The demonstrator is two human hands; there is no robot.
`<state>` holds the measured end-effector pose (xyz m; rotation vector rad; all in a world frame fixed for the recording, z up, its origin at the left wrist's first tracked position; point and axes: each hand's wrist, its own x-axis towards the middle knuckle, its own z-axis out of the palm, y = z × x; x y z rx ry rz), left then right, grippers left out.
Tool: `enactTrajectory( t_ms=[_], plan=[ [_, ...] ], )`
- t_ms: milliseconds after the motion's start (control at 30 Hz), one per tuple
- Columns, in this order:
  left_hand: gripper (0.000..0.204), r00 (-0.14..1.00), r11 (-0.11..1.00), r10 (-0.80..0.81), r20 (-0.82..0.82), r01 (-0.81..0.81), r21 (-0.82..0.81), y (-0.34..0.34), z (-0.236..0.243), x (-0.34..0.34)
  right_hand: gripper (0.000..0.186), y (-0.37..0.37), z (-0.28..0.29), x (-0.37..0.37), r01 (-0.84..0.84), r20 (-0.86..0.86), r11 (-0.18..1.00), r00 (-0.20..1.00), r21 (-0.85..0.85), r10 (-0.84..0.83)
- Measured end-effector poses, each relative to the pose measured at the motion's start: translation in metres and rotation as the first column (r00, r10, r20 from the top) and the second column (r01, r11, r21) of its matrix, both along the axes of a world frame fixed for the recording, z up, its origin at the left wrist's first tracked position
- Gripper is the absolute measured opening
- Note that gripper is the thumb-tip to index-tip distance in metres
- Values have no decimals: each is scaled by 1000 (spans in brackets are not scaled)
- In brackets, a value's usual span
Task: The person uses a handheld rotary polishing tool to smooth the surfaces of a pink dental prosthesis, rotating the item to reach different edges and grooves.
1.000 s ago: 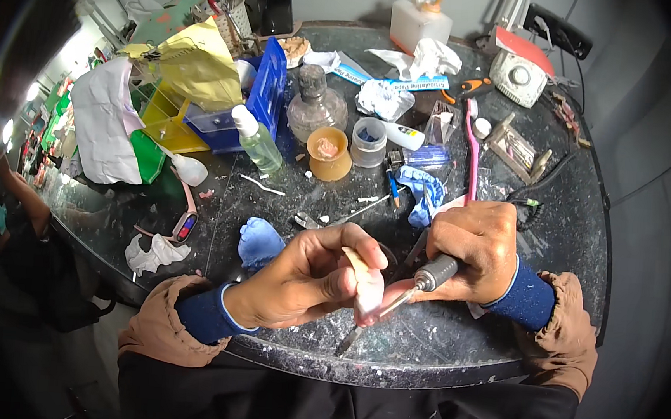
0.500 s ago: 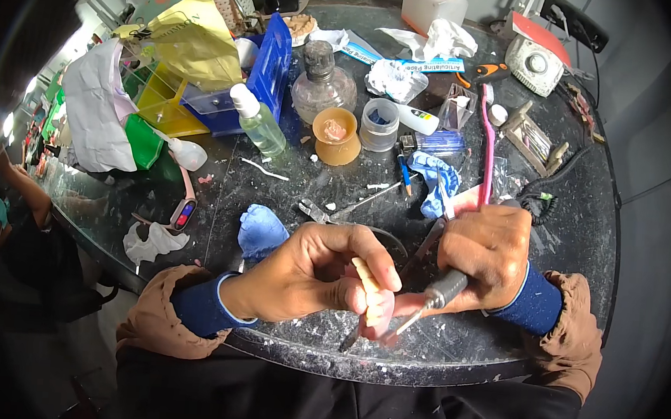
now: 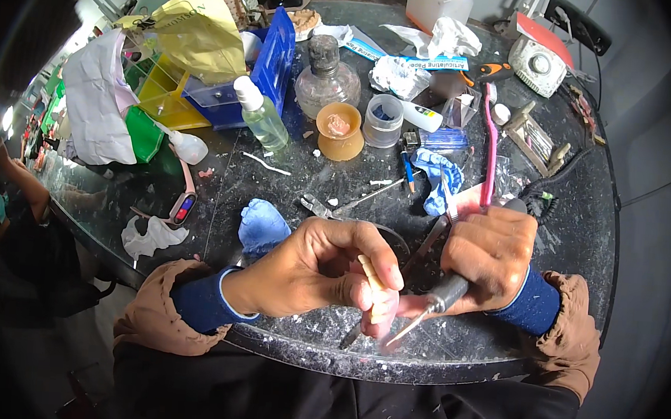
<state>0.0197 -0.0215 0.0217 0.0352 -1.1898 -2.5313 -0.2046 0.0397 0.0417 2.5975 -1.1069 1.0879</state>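
My left hand (image 3: 315, 274) is closed around a small denture piece (image 3: 378, 294) with pale yellow teeth and a pink base, held between thumb and curled fingers. My right hand (image 3: 488, 255) grips a grey rotary handpiece (image 3: 448, 291), its thumb reaching toward the denture. The thin bur (image 3: 413, 324) points down-left just beside the piece's lower end; I cannot tell whether they touch. Behind my hands lie a blue dental cast (image 3: 260, 228), another blue cast with teeth (image 3: 440, 182) and a pink toothbrush (image 3: 490, 150).
On the dark table (image 3: 193, 246) stand a spray bottle (image 3: 267, 123), glass burner (image 3: 324, 88), amber cup (image 3: 340, 144), clear jar (image 3: 382, 135), blue bin (image 3: 276, 57) and white device (image 3: 537, 68). Papers, cords and small tools crowd around them. Another person's arm (image 3: 23, 176) is at the far left.
The view has shifted, so table items sit higher in it. The denture has turned to show more teeth, and my right hand and handpiece sit slightly farther right.
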Motion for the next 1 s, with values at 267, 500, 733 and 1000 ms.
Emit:
enactTrajectory(
  t_ms=[267,500,733,1000],
  plan=[
    [26,997,998,52,-60,-50,35,3,0,-2,53,1,2,-2,7,-63,1000,998,-22,-8],
    [19,994,996,0,-113,10,90,3,2,-3,58,2,0,2,45,67,996,996,77,-51],
    [13,993,996,-35,-115,45,83,2,7,-2,56,2,1,5,14,136,993,990,113,-30],
    [15,989,995,-88,-119,93,35,2,3,0,54,3,4,5,-15,81,995,997,103,7]
  ],
)
